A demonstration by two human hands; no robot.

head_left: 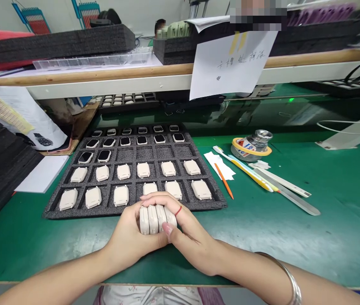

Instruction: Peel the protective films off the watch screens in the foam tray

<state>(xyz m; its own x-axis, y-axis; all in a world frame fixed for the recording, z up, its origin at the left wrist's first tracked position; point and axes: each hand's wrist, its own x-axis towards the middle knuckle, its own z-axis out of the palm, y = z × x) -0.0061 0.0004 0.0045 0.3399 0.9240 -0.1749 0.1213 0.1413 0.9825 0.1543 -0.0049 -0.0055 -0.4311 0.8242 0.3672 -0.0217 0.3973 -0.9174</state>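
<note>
Several cream watch cases (153, 220) stand side by side in a short row between my two hands. My left hand (132, 231) wraps round the row from the left and below. My right hand (189, 237) closes on it from the right, its fingers over the far side and its thumb on the rightmost case. Just behind them lies a black foam tray (143, 153). Its two nearest rows hold cream watch cases (122, 195), backs up. Farther rows hold watch cases with dark screens (142, 140) facing up, and part of the middle row shows bare foam.
Right of the tray lie an orange stick (223, 181), white tissue (219, 166), a toothbrush (249, 170), a metal spatula (297, 198) and a glass jar with a metal top (252, 146). Stacked black foam (2, 169) stands left. A shelf (103, 84) overhangs the back.
</note>
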